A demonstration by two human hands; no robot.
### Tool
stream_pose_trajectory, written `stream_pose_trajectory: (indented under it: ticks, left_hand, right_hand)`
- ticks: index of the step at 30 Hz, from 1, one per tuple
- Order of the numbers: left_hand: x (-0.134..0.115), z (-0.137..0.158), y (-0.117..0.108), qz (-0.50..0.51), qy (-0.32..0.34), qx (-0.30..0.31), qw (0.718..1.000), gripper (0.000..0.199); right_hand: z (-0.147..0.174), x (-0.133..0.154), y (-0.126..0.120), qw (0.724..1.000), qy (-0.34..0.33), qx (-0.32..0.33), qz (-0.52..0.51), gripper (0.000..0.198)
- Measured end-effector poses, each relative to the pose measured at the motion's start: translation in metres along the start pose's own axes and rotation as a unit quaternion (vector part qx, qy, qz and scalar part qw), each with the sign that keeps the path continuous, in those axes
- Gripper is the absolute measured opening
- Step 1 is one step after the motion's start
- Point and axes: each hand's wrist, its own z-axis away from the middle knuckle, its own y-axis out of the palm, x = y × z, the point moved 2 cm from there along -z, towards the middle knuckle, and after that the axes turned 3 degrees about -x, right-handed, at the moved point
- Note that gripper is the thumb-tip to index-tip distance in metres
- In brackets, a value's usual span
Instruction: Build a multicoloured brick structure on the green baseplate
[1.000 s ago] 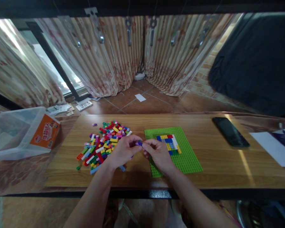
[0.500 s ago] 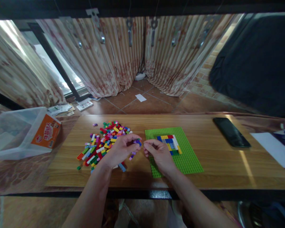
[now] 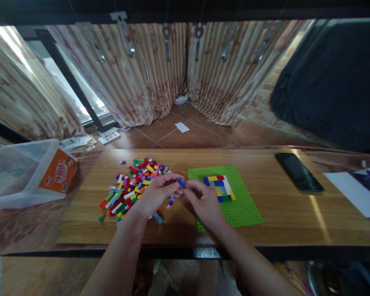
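Note:
My left hand (image 3: 162, 191) is closed on a few small toy bricks (image 3: 181, 182), mostly blue with a bit of orange, pinched at thumb and fingertips. Right beside them, my right hand (image 3: 203, 201) has its thumb and fingers together at the bricks; whether it grips a piece of its own is too small to tell. Under and behind the left hand spreads a pile of loose coloured bricks (image 3: 135, 193). To the right lies a green baseplate (image 3: 243, 205), partly covered by my right hand. On it sits a flat block of joined bricks (image 3: 223, 187) in blue, yellow, red and white.
A black phone (image 3: 299, 172) lies on the right of the wooden board (image 3: 274, 197), with white paper (image 3: 351, 193) beyond it. At the far left stands a clear plastic bin (image 3: 21, 172) with an orange label. Curtains hang behind the table.
My right hand has moved slightly left, so its fingertips now meet the bricks in my left hand. The left hand stays nearly in place, and more blue shows at its fingertips.

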Motion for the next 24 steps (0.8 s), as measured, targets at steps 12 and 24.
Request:
stream_pose_trajectory:
  ticks: [12,24]
  left_hand:
    - [-0.0019,-0.0028,0.0088,-0.045,0.045,0.005,0.998,0.027]
    - [-0.0014,-0.0022,0.0031,-0.103,0.071,-0.002,0.992,0.029]
  right_hand:
    - [-0.0037,0.0027,-0.0058,0.997,0.023,-0.009,-0.076,0.014]
    - [-0.0015,0.006,-0.0056,0.993,0.041,-0.001,-0.108,0.02]
